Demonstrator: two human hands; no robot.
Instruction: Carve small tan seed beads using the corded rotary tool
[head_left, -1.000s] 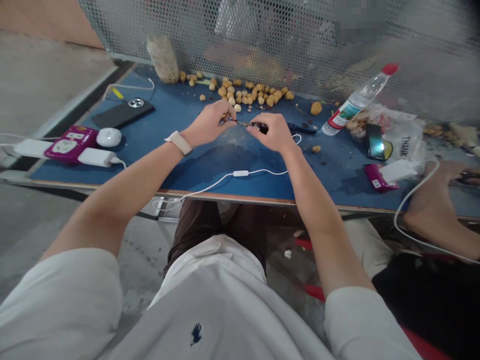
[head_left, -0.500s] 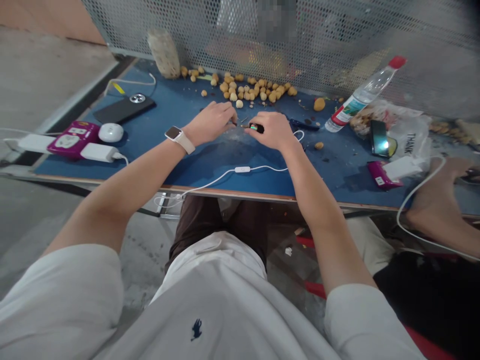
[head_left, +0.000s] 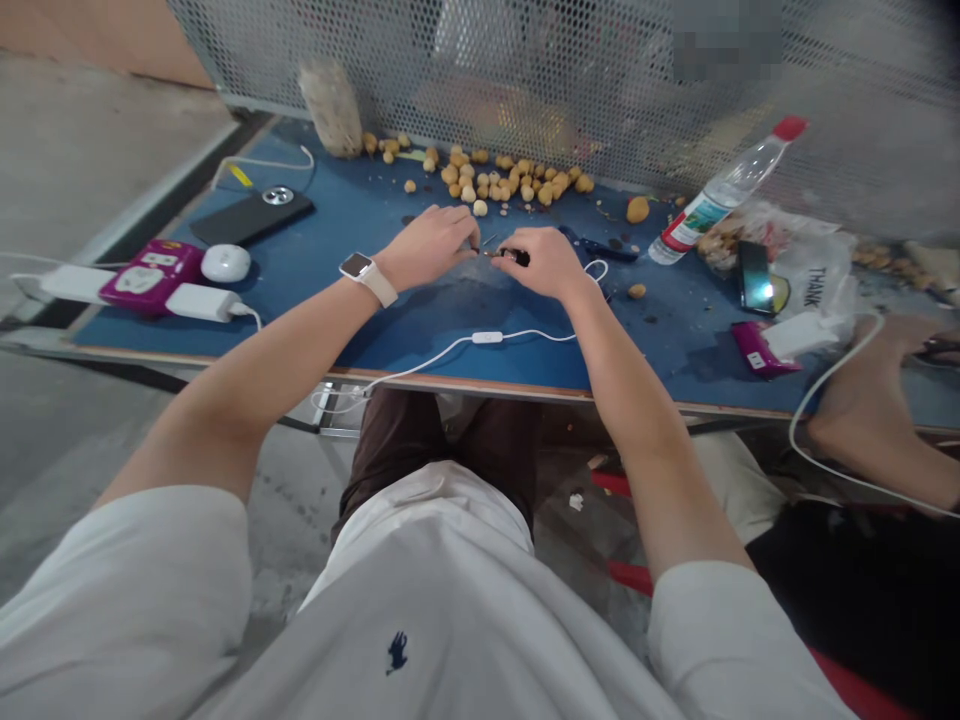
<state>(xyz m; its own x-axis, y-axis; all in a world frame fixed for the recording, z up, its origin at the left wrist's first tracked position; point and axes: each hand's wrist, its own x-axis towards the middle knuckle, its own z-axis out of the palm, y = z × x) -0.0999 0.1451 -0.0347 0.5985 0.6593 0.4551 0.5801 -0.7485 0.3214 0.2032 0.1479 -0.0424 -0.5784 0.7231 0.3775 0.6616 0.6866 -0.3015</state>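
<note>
My right hand (head_left: 544,260) is closed around a small dark tool (head_left: 517,257) with a thin metal tip pointing left. My left hand (head_left: 439,245), with a watch (head_left: 356,266) on its wrist, pinches a small dark piece (head_left: 475,250) close to that tip. Whether tip and piece touch, I cannot tell. A white cord with an inline switch (head_left: 487,338) runs across the blue table (head_left: 420,335) and passes under my right forearm. Just behind the hands lies a thin metal rod (head_left: 490,240).
Round tan nuts or fruits (head_left: 517,180) lie along the mesh panel (head_left: 405,60). Left are a phone (head_left: 240,222), a white case (head_left: 226,263) and a purple power strip (head_left: 154,275). Right are a bottle (head_left: 697,220), a plastic bag (head_left: 825,270), another phone (head_left: 754,275) and a co-worker's arm (head_left: 870,420).
My left hand has shifted slightly right, and its fingers have turned downward near the tip. The green glow on the dark tool no longer shows. My right hand stays nearly in place.
</note>
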